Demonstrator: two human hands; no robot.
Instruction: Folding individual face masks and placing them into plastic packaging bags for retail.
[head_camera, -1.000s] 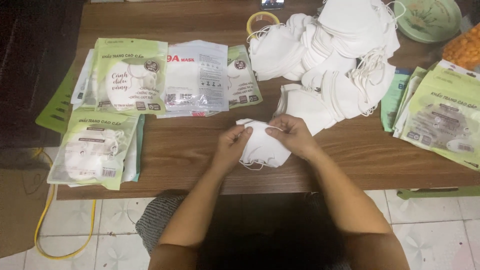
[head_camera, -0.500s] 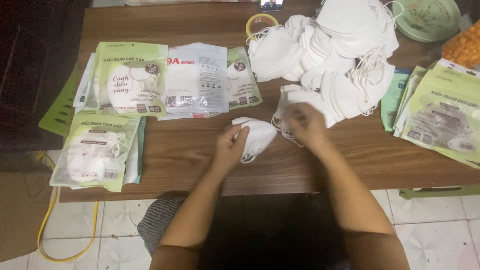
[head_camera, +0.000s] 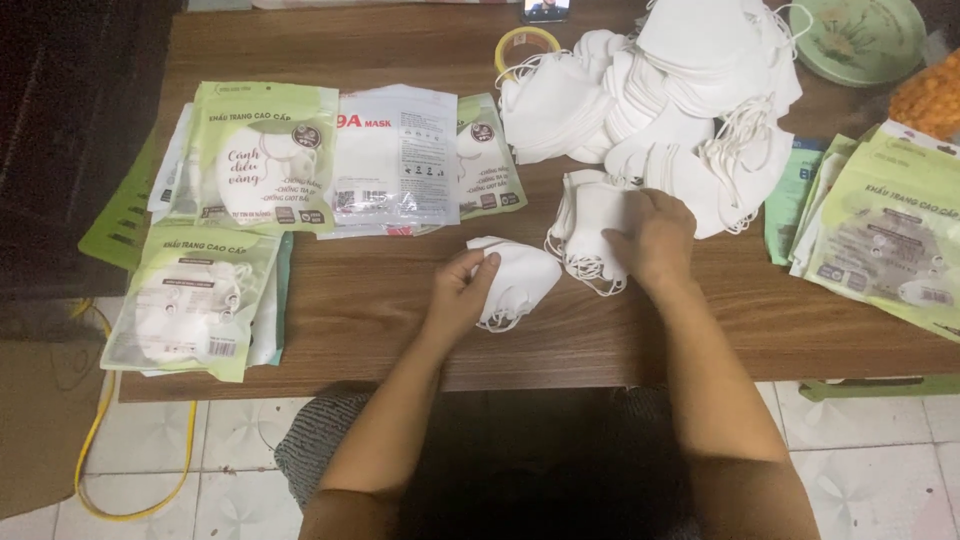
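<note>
Nearest the table's front edge, the left hand (head_camera: 462, 290) pinches the near-left corner of a folded white mask (head_camera: 520, 278) between thumb and fingertips, holding it flat on the wooden table (head_camera: 380, 310). The mask lies with its long axis running left to right with a slight tilt, its rounded, bulging edge pointing right and toward the person, and its ear loops trailing under the near edge. Just beside it, the right hand (head_camera: 652, 240) rests palm down with fingers curled onto a small stack of masks (head_camera: 590, 228), grasping at the top one; whether it has actually lifted 1 free cannot be told. Judging by how things lie, the work looks to be in an early or middle stage: only 1 mask sits separated in front, while further back a large heap of loose masks (head_camera: 660, 90) spreads over the table's far right, loops tangled together. To the left, 1 filled green packet (head_camera: 195, 300) lies near the front edge, with more printed packets (head_camera: 330, 160) behind it. On the right edge sits a stack of flat green pouches (head_camera: 890, 230), seemingly not yet filled. At the far side stand a roll of tape (head_camera: 527, 45) and a green plate (head_camera: 860, 38).
</note>
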